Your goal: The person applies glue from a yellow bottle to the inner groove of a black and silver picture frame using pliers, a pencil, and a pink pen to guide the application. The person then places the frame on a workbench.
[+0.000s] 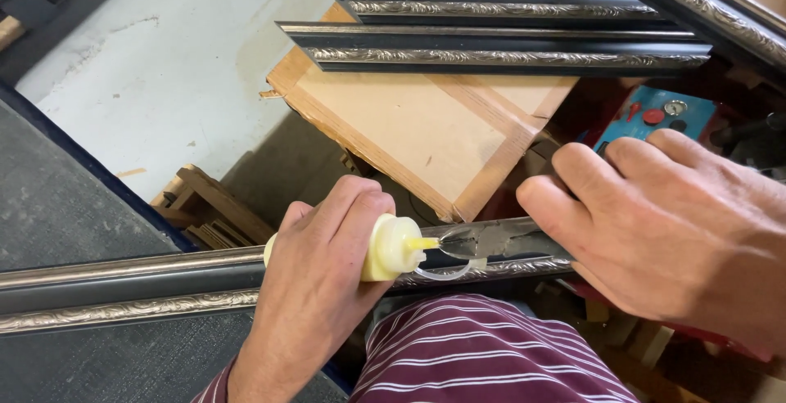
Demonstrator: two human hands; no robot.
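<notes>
The left hand (315,276) has its fingers closed tight around a small pale yellow plastic glue bottle (393,247), whose nozzle touches the mitred end of a long black and silver ornate frame moulding (164,288), while the right hand (663,231) presses that end with fingers nearly flat.

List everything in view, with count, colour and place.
glue bottle: one, pale yellow, in the left hand, nozzle on the cut end of the near moulding
near moulding: one, black and silver, across the foreground
other mouldings: at least three, black and silver, on the board at top
wooden board: one, tan, centre
blue machine part: one, red knobs, right
left hand: gripping the bottle
right hand: resting by the moulding's end
</notes>
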